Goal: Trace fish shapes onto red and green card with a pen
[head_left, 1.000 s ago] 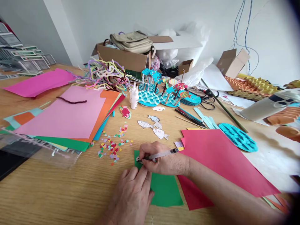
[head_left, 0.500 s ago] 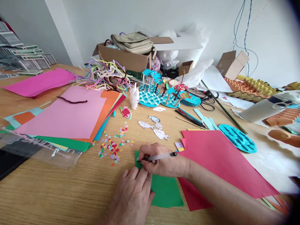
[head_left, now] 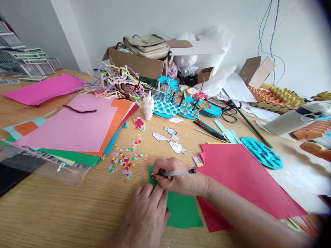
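Observation:
A small green paper sheet (head_left: 182,210) lies on the wooden table (head_left: 64,210) near the front edge. My left hand (head_left: 146,215) rests flat on the sheet's left part, fingers together and pointing away from me. My right hand (head_left: 178,177) grips a pen (head_left: 178,172) lying nearly level, its tip touching the sheet's far left corner. Whatever lies under the tip is mostly hidden by my fingers. A large red paper sheet (head_left: 240,179) lies under my right forearm.
Coloured confetti bits (head_left: 125,162) lie left of the pen tip; white paper fish cut-outs (head_left: 170,139) beyond it. A stack of coloured sheets (head_left: 74,129) fills the left. Glue bottles (head_left: 148,106), blue wave crafts (head_left: 181,106), pipe cleaners (head_left: 119,82), scissors (head_left: 230,112) and cardboard boxes (head_left: 139,63) stand behind.
The pen has tilted slightly, its cap end swinging a little right. Both hands stay in place on the green sheet.

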Demonstrator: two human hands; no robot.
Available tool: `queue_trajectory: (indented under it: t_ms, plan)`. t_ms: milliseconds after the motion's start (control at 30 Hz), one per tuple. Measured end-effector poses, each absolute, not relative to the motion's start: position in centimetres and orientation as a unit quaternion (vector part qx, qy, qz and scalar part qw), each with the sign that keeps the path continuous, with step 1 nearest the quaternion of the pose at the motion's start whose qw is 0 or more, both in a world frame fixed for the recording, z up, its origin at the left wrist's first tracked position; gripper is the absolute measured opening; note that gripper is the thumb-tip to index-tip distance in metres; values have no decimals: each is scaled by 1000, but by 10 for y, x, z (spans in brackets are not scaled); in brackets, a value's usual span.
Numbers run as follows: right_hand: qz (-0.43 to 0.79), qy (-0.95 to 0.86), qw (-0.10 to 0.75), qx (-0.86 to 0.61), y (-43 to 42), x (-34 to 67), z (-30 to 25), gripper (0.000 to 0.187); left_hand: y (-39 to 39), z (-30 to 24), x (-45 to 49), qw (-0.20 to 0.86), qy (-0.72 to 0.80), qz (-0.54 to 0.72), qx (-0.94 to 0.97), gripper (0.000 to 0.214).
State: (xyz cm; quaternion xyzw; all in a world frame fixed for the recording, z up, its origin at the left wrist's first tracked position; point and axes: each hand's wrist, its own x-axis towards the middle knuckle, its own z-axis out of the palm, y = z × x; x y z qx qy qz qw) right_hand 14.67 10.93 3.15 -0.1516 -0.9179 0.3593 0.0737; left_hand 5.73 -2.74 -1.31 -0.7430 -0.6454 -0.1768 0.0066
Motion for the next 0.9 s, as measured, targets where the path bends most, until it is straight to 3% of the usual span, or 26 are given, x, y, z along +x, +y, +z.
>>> queue_trajectory:
  t_ms: [300,900]
  plan:
    - [359,-918,63,-155,109,146,34,16,-28,-10,58,-29,-656,-149,-739,38]
    - [374,-910,61,-168,108,146,34,16,-28,-13,58,3,-648,-172,-742,41]
